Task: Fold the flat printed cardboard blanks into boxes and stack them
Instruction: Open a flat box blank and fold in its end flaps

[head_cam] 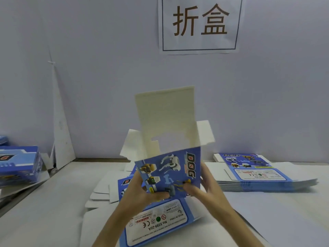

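I hold a half-formed blue printed box [170,168] upright above the table, its white top flaps standing open and a tall flap rising behind. My left hand [140,191] grips its left edge, thumb across the printed front. My right hand [204,186] grips the right edge, thumb on the front near the bottom. Under the box lie flat blanks [160,221], printed side up. A stack of flat blanks [252,172] sits at the right. Folded blue boxes [19,164] are piled at the far left.
A white wall stands close behind the table, with a paper sign [199,24] bearing two large characters. A white sheet leans in the left corner [62,131]. The white tabletop [276,216] extends to the right and front.
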